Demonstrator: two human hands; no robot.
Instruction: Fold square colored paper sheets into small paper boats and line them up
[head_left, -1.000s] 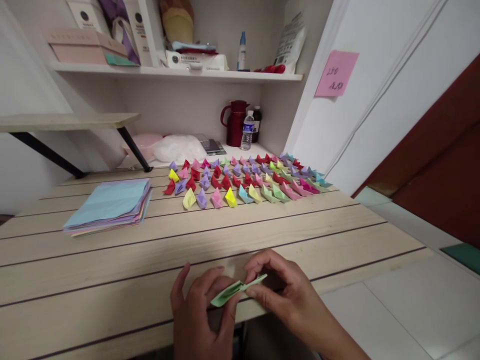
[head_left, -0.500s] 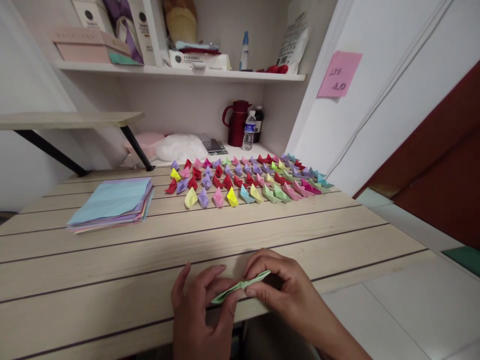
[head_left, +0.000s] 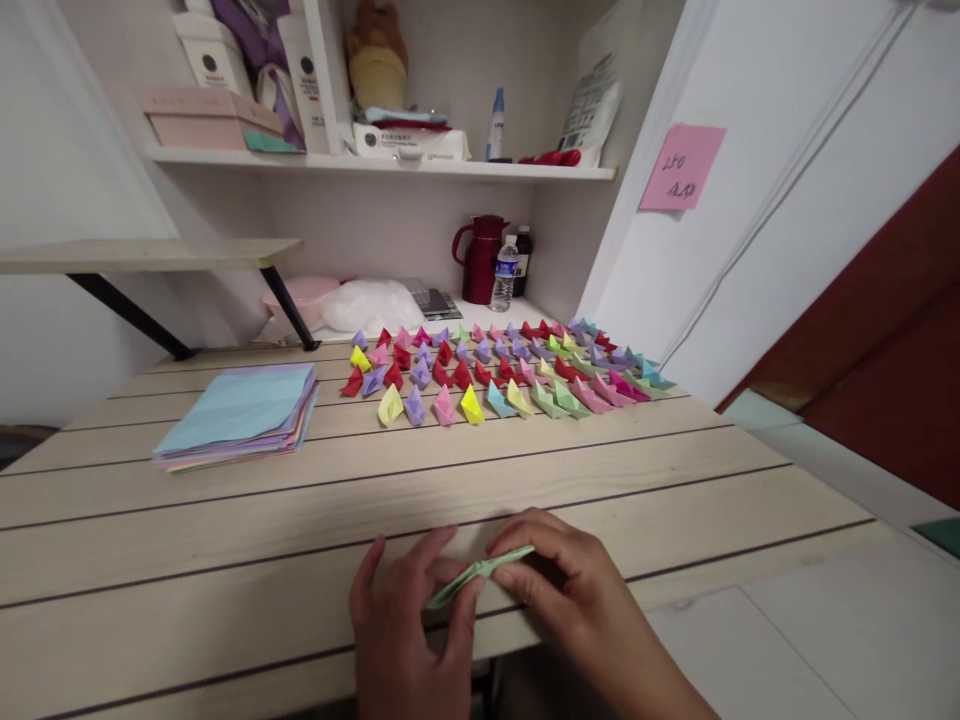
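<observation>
Low over the near edge of the wooden table (head_left: pixel 225 520), both of my hands pinch a small folded piece of green paper (head_left: pixel 480 574). My left hand (head_left: pixel 409 620) grips its lower left end with curled fingers. Its upper right end is gripped by my right hand (head_left: pixel 570 590), fingertips pressed together. Several rows of small folded paper boats (head_left: pixel 495 370) in red, purple, pink, yellow and green stand farther back on the table. A stack of coloured paper sheets (head_left: pixel 240 412) with a light blue one on top lies at the left.
Behind the table a white alcove holds a red jug (head_left: pixel 480 258), a water bottle (head_left: pixel 505 275), a pink bowl and a plastic bag. A shelf above carries boxes and bottles. A pink sticky note (head_left: pixel 681 166) is on the white wall at right.
The green paper has been pressed flatter and tilted lower between my fingers. The camera has tipped slightly, so the table contents sit a little lower and to the right in view.
</observation>
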